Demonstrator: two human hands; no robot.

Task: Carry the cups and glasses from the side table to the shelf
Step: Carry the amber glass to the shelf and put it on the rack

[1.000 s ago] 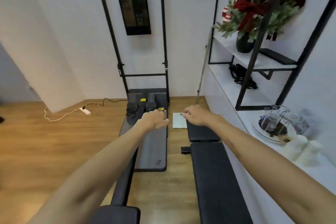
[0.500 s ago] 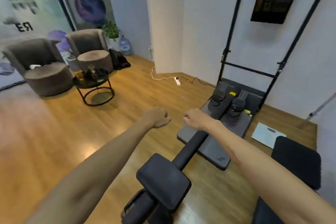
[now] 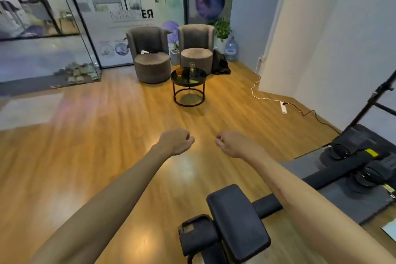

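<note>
A round black side table (image 3: 198, 80) stands ahead across the wooden floor, in front of two armchairs. An amber glass (image 3: 179, 71) and a clear glass (image 3: 192, 69) stand on its top. My left hand (image 3: 176, 141) and my right hand (image 3: 232, 143) are stretched out in front of me at mid-frame, far short of the table. Both have curled fingers and hold nothing. The shelf is out of view.
A rowing machine with a black seat (image 3: 237, 221) lies low at my right. A white cable and power strip (image 3: 283, 106) trail along the right wall. Two grey armchairs (image 3: 150, 55) and a water bottle (image 3: 231, 49) sit behind the table. Glass partitions (image 3: 53, 28) close off the left.
My view has swung left, from the white shelf and the rowing machine to the lounge corner. The side table now sits ahead, nearer the centre. Both hands stay curled, holding nothing.
</note>
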